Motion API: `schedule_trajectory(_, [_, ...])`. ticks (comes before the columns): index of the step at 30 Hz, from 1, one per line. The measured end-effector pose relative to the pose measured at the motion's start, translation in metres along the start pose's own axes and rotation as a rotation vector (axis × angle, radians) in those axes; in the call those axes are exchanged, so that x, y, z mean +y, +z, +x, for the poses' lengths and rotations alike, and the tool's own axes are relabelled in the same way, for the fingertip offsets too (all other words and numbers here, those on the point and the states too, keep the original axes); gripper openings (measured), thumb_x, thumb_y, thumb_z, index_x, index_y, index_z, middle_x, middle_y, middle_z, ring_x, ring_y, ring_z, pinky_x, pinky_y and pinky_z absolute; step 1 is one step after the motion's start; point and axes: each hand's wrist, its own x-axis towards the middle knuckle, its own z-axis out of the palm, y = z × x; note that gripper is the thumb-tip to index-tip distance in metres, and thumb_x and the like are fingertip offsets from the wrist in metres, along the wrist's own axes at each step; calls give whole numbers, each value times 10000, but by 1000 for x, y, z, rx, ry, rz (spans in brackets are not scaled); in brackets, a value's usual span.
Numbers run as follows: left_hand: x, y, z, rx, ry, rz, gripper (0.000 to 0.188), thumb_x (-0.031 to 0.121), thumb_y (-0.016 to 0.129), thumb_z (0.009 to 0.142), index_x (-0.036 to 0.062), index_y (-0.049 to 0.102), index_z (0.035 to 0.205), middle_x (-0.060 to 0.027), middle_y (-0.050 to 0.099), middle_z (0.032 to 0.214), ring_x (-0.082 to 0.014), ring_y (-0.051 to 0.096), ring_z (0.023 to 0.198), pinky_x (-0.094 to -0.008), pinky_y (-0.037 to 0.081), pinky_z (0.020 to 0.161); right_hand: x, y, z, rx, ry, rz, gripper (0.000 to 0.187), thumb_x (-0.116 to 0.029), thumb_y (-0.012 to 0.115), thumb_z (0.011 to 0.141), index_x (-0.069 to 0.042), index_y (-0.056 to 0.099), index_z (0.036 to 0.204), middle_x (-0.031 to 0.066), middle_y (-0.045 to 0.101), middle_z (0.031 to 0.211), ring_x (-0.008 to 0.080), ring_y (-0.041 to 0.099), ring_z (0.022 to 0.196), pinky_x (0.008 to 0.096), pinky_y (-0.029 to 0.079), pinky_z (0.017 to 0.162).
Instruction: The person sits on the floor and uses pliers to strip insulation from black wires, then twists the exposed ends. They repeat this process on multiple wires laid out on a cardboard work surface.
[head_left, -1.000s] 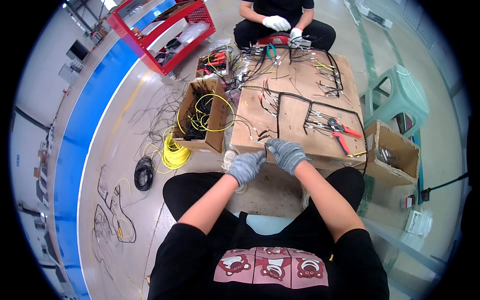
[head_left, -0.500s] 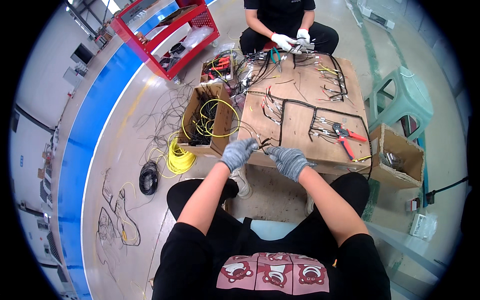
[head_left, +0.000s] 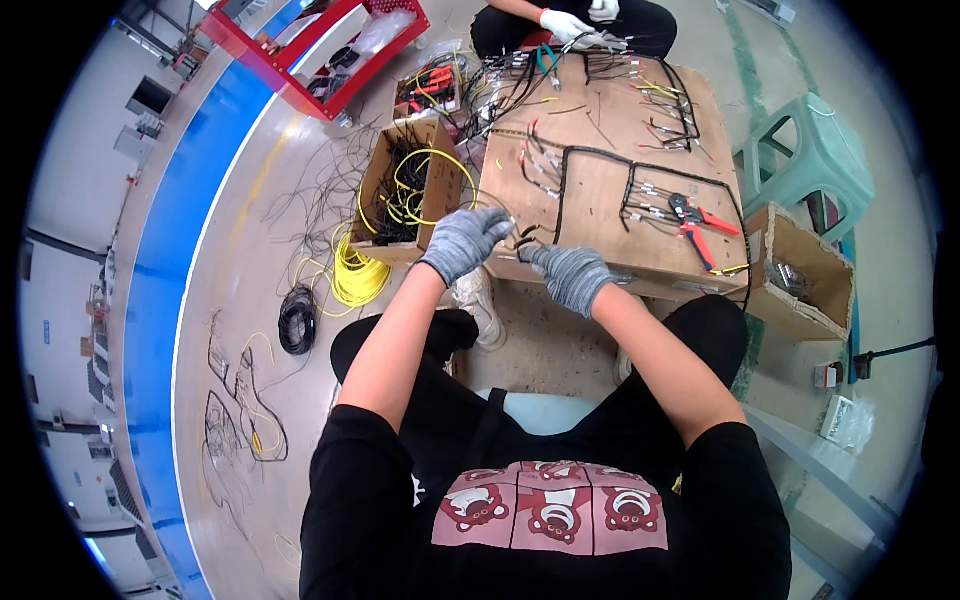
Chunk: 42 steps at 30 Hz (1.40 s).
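Head view: near the middle of the frame, the left hand and the right hand, both in grey gloves, meet at the near edge of a wooden board. Both are curled closed, and they seem to pinch the ends of a thin dark wire between them, though the piece is too small to tell just how each finger sits. Above the hands, in the upper middle, a black wire harness is already laid out in branches across the board, with many small connectors fitted at its ends, so a good part of the routing looks done. The loose ends at the near edge appear to be what is left. Red-handled pliers lie on the board right of centre, untouched. Left of the board, a cardboard box holds black and yellow wires, and a yellow coil lies on the floor just below it. At the top of the frame another person's white-gloved hand works at the far edge.
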Motion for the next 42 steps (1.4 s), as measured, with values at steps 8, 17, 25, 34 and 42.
schedule_trajectory(8, [22, 66, -43, -51, 81, 17, 334, 387, 431, 910, 112, 582, 1027, -169, 629, 800, -345, 610, 768, -444, 479, 664, 15, 4, 0, 114, 135, 159, 256, -235, 423, 917, -154, 520, 1139, 162, 630, 972, 331, 613, 866, 426, 482, 738])
schedule_trajectory(17, [14, -1, -14, -19, 148, 120, 336, 393, 479, 886, 80, 588, 943, -139, 631, 748, -329, 616, 717, -433, 477, 624, 0, -12, 4, -104, 18, -63, 422, -115, 430, 866, -191, 457, 1281, 130, 597, 1127, 310, 616, 928, 410, 494, 774])
schedule_trajectory(25, [6, 64, -21, -20, -10, -192, 325, 350, 493, 895, 85, 601, 1048, -175, 639, 836, -351, 603, 811, -424, 476, 714, 18, 1, 5, 141, 117, 279, 334, -209, 442, 902, -183, 503, 1229, 164, 636, 953, 339, 617, 853, 426, 484, 743])
schedule_trajectory(34, [24, 3, -13, -143, 213, 292, 306, 416, 448, 890, 170, 607, 981, -109, 630, 700, -307, 624, 677, -431, 475, 595, 12, 5, 12, -24, 66, -70, 415, -134, 428, 871, -213, 458, 1277, 146, 634, 965, 326, 630, 805, 430, 498, 686])
schedule_trajectory(42, [-26, 47, 3, -110, 25, -844, 293, 281, 536, 916, 20, 589, 1039, 1, 574, 823, -75, 480, 734, -215, 428, 674, 25, 1, 7, 178, -16, 390, 299, -262, 456, 909, -128, 569, 1152, 176, 634, 915, 354, 603, 849, 418, 480, 746])
